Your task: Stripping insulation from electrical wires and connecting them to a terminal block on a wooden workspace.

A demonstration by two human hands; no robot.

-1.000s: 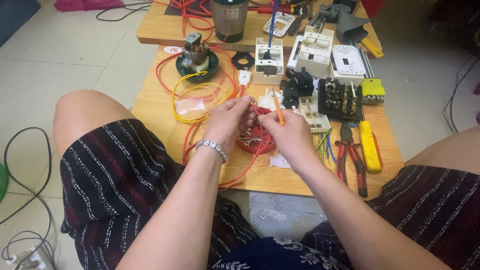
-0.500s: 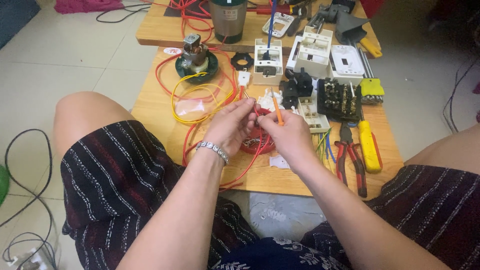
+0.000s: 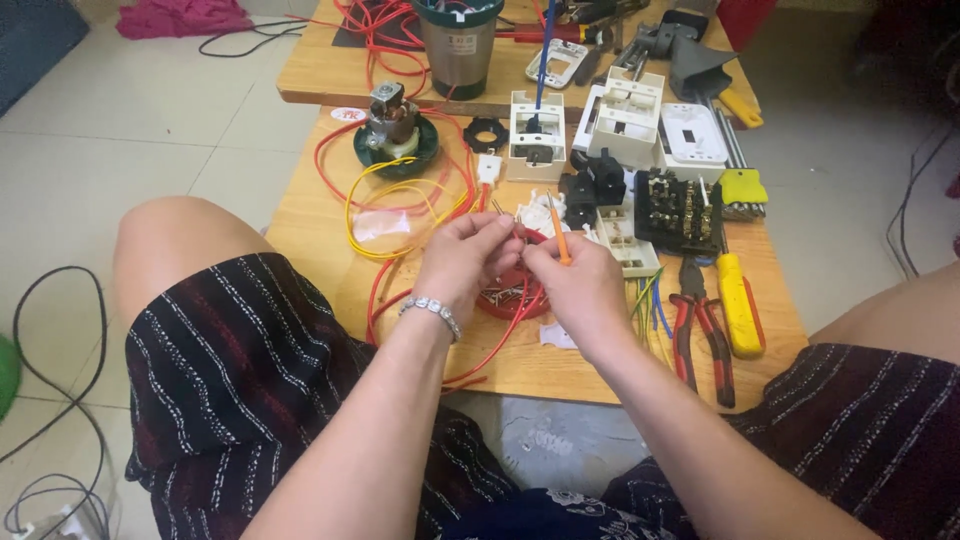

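The left hand (image 3: 468,262) pinches a small screw (image 3: 497,208), while the right hand (image 3: 580,290) grips an orange screwdriver (image 3: 560,243) above the red dish (image 3: 512,297).

A home electrical workbench: low wooden table (image 3: 300,215) on tiled floor (image 3: 150,110), with pliers (image 3: 700,325), switches (image 3: 680,210), wires (image 3: 400,195).

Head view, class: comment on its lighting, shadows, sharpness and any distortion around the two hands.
Head view: soft, even light, with no harsh glare on the wooden table; only faint shadows under the left hand and right hand; the orange-handled screwdriver and pliers look reasonably sharp; thighs and forearms at the lower edge loom large, as in a wide-angle view.
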